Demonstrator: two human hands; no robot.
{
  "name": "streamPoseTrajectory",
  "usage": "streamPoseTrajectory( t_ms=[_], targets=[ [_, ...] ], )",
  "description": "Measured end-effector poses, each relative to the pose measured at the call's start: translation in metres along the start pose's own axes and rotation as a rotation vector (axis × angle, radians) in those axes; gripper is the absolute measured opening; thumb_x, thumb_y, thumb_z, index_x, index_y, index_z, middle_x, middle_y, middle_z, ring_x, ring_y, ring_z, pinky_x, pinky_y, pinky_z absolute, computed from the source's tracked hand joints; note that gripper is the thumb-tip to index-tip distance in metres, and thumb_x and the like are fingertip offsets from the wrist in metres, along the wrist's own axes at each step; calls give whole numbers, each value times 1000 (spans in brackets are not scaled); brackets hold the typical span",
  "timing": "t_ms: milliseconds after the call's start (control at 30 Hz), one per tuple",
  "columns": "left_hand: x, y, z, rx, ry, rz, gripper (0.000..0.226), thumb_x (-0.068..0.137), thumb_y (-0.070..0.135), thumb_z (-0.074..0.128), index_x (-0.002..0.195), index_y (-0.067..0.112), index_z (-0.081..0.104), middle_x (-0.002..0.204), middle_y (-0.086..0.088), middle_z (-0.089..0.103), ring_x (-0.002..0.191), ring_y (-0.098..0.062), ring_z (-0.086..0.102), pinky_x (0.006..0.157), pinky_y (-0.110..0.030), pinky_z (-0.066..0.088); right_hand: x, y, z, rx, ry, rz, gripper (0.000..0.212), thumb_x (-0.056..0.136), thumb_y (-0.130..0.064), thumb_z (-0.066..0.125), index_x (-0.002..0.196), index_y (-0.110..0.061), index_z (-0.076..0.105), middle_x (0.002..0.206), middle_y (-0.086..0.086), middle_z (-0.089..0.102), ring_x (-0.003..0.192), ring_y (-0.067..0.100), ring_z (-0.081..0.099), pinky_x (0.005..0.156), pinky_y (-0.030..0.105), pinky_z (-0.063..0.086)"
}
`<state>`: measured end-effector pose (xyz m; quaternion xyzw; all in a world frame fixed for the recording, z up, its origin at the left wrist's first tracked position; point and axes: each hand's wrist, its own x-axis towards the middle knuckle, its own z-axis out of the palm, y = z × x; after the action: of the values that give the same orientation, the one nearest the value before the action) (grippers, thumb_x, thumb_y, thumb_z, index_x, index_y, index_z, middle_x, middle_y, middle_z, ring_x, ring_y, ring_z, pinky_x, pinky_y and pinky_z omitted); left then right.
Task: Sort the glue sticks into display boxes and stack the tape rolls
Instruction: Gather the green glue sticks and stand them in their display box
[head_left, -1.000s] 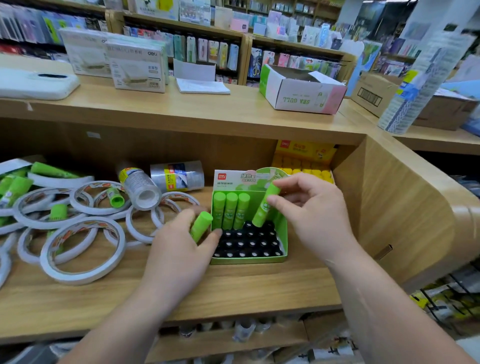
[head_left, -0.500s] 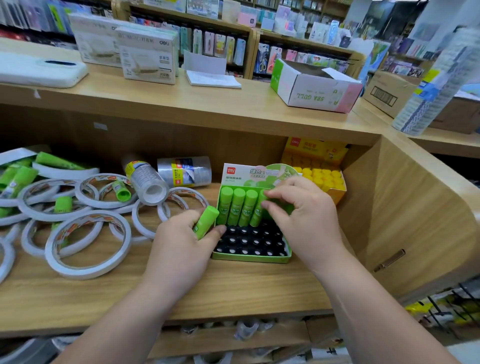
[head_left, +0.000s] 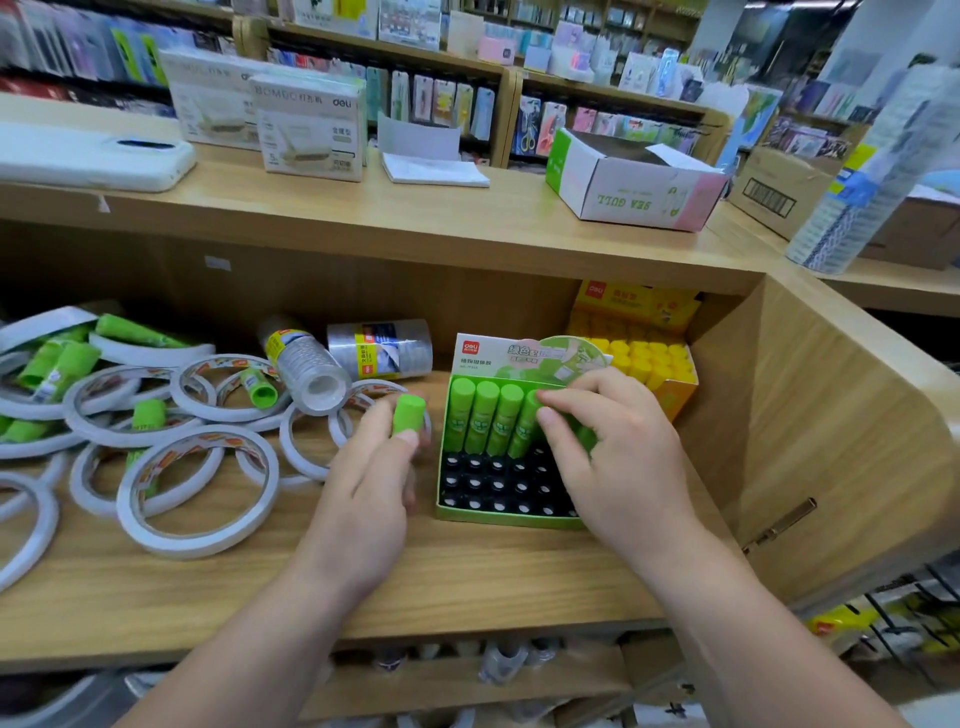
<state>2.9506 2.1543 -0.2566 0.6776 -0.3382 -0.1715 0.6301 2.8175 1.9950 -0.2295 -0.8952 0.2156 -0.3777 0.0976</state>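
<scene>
Four green sticks (head_left: 485, 415) stand in the back row of the green display box (head_left: 498, 514) on the shelf (head_left: 467, 582), with rows of bare black slots in front. Our right hand (head_left: 623, 457) has its grip curled over a fifth stick (head_left: 587, 439) at the row's end, and it hides the box's right side. Our left hand (head_left: 363, 488), just left of the box, has its grip closed round one more glue stick (head_left: 408, 413). We count at least six loose sticks (head_left: 257, 389) tangled in ten or so white tape rolls (head_left: 197, 545), plus two clear tape sleeves (head_left: 379, 348). One full yellow display box (head_left: 680, 389) sits behind.
</scene>
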Motion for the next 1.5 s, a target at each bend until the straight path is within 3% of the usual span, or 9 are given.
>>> streamPoseTrajectory(
  t_ms=[67,233,533,633,733,833,1000,1333,1500],
  targets=[
    [-5,5,-1,-6,-25,73,28,97,29,33,99,30,61,76,0,57,70,-8,50,66,-20,41,-1,-14,-9,162,-7,41,21,96,-25,61,114,-21,71,93,-11,63,90,8,59,78,27,51],
    [-14,20,3,180,-203,230,25,95,25,53,115,31,66,106,17,70,105,-6,64,88,-23,49,-4,-42,-26,585,-134,201,4,90,-22,73,89,-21,77,81,-11,72,82,9,68,69,18,52],
    [-19,38,23,132,-259,312,30,98,14,62,121,31,68,114,19,71,113,-4,63,93,-19,48,-10,-32,-42,739,-121,308,14,73,-11,87,78,-16,75,74,-3,74,68,13,71,64,25,58],
    [-19,34,27,231,-227,352,31,94,28,66,123,39,66,113,25,68,113,0,60,92,-17,46,-14,-28,-44,752,-122,347,15,74,-9,85,80,-17,75,76,-2,75,70,12,71,65,23,56],
    [-16,23,21,413,-41,421,35,92,43,59,120,26,70,111,17,65,111,-4,58,94,-30,48,-13,-14,-48,693,-19,400,15,75,-6,85,81,-16,76,76,-3,75,68,7,70,64,19,53],
    [-9,12,12,497,96,376,31,93,35,61,116,17,72,106,9,62,105,-9,57,91,-35,51,-1,5,-50,499,40,384,13,76,-12,86,81,-20,77,74,-8,75,68,5,70,65,17,54],
    [-7,-2,9,641,36,234,43,83,29,78,123,17,68,99,8,60,89,-13,60,84,-36,56,12,15,-31,224,29,246,10,76,-20,87,83,-18,79,77,-11,72,70,3,66,68,19,53],
    [-8,-2,8,656,12,164,75,61,50,90,130,31,64,106,21,55,88,3,52,83,-5,33,7,17,-8,-10,19,34,10,81,-19,82,90,-15,80,88,-5,72,85,11,66,75,37,57],
    [-8,-4,10,673,29,169,76,61,48,90,130,29,65,112,15,63,95,2,51,90,-13,36,3,16,-3,-49,11,7,8,83,-18,79,91,-15,79,89,-5,69,88,16,63,77,39,55]
  ],
)
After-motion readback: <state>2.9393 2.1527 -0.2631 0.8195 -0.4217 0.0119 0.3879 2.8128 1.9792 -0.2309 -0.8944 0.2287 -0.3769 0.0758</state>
